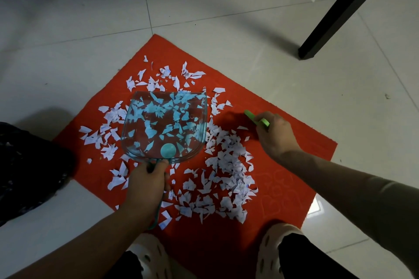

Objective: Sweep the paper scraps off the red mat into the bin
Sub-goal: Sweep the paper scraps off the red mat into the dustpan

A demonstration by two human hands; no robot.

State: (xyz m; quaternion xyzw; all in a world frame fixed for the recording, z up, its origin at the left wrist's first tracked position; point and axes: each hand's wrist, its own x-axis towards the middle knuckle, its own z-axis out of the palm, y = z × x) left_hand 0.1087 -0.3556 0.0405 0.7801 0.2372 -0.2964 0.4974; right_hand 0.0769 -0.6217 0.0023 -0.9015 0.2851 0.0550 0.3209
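Left hand [147, 180] is gripping the clear dustpan [165, 124] low over the paper scraps [226, 165] to catch them; right hand [274, 137] is clasping the green brush [250, 117].

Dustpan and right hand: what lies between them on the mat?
Head view: scattered white paper scraps on the red mat, thickest beside the dustpan; a bare, shadowed strip of mat sits just before the right hand gripping a green handle.
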